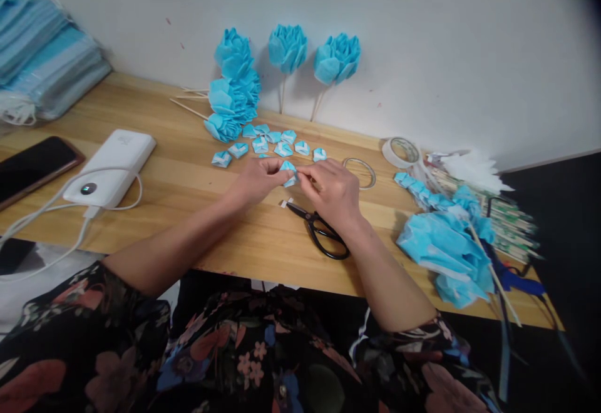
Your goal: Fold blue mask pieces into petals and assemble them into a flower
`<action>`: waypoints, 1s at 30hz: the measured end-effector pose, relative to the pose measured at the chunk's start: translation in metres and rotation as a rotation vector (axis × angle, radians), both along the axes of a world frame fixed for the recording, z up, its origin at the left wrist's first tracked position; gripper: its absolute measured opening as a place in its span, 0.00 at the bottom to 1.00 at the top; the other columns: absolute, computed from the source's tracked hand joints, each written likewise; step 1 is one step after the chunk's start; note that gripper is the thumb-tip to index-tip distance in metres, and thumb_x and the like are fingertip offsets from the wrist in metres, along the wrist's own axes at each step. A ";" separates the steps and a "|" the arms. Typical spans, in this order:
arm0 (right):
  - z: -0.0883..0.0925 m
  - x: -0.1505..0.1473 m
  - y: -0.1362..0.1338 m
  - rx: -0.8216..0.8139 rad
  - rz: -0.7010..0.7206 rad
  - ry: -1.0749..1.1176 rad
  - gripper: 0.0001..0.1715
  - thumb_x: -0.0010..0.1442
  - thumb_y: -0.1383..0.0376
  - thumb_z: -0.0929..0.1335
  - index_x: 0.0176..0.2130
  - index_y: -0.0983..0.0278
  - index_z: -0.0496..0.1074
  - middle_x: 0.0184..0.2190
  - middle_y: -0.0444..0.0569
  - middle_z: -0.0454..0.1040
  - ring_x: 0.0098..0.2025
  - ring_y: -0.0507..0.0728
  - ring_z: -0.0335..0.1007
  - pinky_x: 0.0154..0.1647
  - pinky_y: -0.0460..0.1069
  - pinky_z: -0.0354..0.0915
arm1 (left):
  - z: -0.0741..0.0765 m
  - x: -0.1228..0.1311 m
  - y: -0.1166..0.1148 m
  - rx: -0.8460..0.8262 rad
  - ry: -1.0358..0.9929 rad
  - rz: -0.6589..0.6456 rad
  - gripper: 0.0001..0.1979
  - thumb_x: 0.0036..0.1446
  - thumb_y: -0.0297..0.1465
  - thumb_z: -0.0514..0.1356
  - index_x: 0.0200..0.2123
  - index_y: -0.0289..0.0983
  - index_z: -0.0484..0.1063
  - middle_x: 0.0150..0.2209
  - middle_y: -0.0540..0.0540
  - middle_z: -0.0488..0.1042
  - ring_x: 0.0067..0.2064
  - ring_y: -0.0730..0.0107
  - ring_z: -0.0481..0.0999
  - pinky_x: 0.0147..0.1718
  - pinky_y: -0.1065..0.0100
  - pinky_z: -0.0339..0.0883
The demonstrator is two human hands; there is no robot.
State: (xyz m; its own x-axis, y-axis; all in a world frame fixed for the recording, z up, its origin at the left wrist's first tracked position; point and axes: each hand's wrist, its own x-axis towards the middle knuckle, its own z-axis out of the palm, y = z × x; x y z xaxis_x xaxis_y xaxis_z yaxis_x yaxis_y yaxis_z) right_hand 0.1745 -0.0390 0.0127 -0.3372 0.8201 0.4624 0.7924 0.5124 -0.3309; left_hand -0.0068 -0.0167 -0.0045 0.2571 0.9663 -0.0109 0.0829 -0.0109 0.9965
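Note:
Between my two hands is a small blue folded petal [289,178] with a pale band, seemingly of paper or thin fabric. My left hand [256,183] pinches it by its left side. At its right edge, the thumb and fingers of my right hand [332,191] are pressed together on it. Several similar folded petals [260,144] lie on the table just beyond my fingers. Below my right hand rests a pair of black-handled scissors [315,219], with small white scraps [284,203] by the tips. A tape ring [370,178] lies to the right of that hand.
Blue flowers on sticks [233,97] lie at the back; two more [337,59] lean on the wall. At left are a phone [35,166], a white power bank [117,156] and stacked blue masks [51,50]. Rightward are a tape roll [400,152], crumpled blue material [444,247] and a blue-handled tool [519,280].

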 end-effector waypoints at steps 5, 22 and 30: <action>0.005 0.003 0.003 -0.147 0.048 0.182 0.15 0.68 0.62 0.65 0.44 0.60 0.81 0.37 0.48 0.83 0.39 0.57 0.76 0.44 0.52 0.67 | -0.003 -0.001 0.003 0.005 -0.016 0.065 0.14 0.49 0.40 0.66 0.23 0.37 0.70 0.24 0.52 0.69 0.28 0.74 0.65 0.31 0.69 0.61; 0.026 0.019 -0.082 -0.390 0.058 -0.596 0.23 0.64 0.67 0.70 0.58 0.66 0.71 0.47 0.59 0.80 0.48 0.65 0.76 0.43 0.55 0.69 | -0.003 0.004 0.000 -0.072 -0.155 -0.035 0.07 0.56 0.34 0.64 0.30 0.37 0.73 0.28 0.50 0.76 0.31 0.73 0.76 0.36 0.68 0.72; 0.026 0.034 -0.087 -0.403 -0.005 -0.538 0.22 0.67 0.67 0.67 0.59 0.64 0.71 0.46 0.57 0.78 0.45 0.64 0.76 0.43 0.54 0.70 | 0.000 0.003 0.001 -0.160 -0.323 0.003 0.08 0.54 0.34 0.65 0.30 0.36 0.71 0.29 0.49 0.76 0.30 0.74 0.74 0.34 0.69 0.70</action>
